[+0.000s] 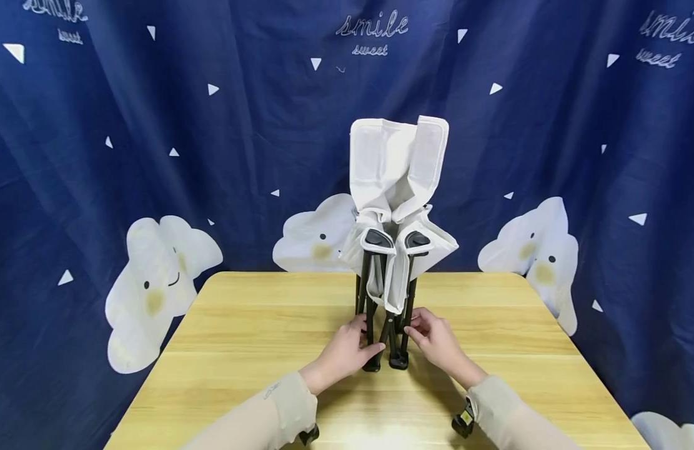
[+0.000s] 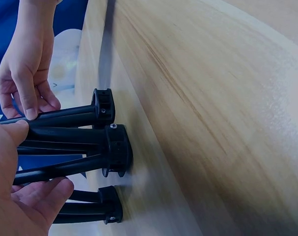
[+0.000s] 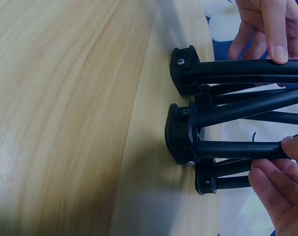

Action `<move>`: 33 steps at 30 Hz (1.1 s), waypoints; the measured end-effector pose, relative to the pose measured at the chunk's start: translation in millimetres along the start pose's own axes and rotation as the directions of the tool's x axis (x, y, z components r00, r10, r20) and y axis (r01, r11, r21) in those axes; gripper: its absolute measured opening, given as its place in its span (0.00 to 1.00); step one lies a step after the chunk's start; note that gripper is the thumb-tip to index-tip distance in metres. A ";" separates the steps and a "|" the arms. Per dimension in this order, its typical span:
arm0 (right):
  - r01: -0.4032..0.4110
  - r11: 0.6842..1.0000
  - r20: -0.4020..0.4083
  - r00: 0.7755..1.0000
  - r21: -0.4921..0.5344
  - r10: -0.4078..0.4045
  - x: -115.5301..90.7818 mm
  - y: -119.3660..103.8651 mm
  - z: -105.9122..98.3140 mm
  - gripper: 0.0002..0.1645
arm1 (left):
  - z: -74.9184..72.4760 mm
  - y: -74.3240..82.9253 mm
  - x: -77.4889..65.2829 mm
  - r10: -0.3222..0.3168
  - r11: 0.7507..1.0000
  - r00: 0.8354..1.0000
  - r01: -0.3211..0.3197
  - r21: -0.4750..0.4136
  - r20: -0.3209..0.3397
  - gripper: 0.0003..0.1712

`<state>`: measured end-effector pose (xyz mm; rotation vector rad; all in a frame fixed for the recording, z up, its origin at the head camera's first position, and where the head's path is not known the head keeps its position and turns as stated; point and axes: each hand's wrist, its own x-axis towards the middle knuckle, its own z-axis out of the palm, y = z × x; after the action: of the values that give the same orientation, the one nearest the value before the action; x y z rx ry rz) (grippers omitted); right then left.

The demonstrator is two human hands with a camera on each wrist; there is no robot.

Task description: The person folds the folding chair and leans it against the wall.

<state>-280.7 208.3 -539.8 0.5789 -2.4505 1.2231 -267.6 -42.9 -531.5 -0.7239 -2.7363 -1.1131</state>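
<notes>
A folded camping chair stands upright on the table, its white fabric bunched above thin black legs. My left hand holds the legs on the left side low down, thumb in front and fingers behind. On the other side, my right hand pinches a right-hand leg between thumb and fingers. Black plastic feet join the leg tubes at the bottom and rest on the wood. In the right wrist view, the right thumb and fingers meet a black tube just above a foot.
The wooden table reaches out on both sides of the chair. Behind it hangs a dark blue curtain with clouds and white triangles. A black strap device sits at the right wrist.
</notes>
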 end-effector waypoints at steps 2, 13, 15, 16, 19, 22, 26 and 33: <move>0.001 1.000 -0.001 1.000 0.000 -0.001 -0.1 -0.3 0.8 0.11 | 0.2 -0.1 -0.1 0.002 1.000 1.000 -0.002 0.010 -0.003 0.46; -0.031 1.000 -0.009 0.999 -0.006 0.031 0.6 -3.0 2.0 0.11 | -0.9 5.7 0.3 -0.013 1.000 1.000 0.013 0.011 -0.018 0.43; -0.035 0.999 -0.011 0.999 -0.005 0.035 0.8 -2.9 2.5 0.11 | -0.5 6.6 0.0 -0.023 1.000 1.000 0.023 0.006 -0.021 0.43; -0.034 0.999 -0.015 0.999 -0.007 0.033 0.8 -2.8 2.7 0.11 | -0.2 6.9 0.2 -0.024 1.000 0.999 0.024 0.004 -0.026 0.42; -0.031 0.999 -0.026 0.999 -0.015 0.031 1.7 -2.5 3.1 0.11 | 1.0 7.5 1.0 -0.009 1.000 0.999 0.010 0.012 -0.043 0.39; -0.040 0.999 -0.032 0.999 -0.032 0.039 4.1 -2.3 3.5 0.11 | 2.3 6.4 3.1 0.017 1.000 0.998 -0.016 0.027 -0.058 0.35; -0.062 0.997 -0.033 0.998 -0.048 0.060 7.5 -2.6 4.7 0.11 | 3.2 4.8 6.1 0.047 0.998 0.997 -0.044 0.041 -0.069 0.33; -0.059 0.997 -0.046 0.997 -0.050 0.057 12.4 -2.7 7.0 0.11 | 4.4 3.2 10.7 0.046 0.997 0.996 -0.042 0.057 -0.071 0.36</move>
<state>-290.9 198.7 -536.1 0.4649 -2.4691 1.1788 -275.1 -33.8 -529.9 -0.7183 -2.6662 -1.0292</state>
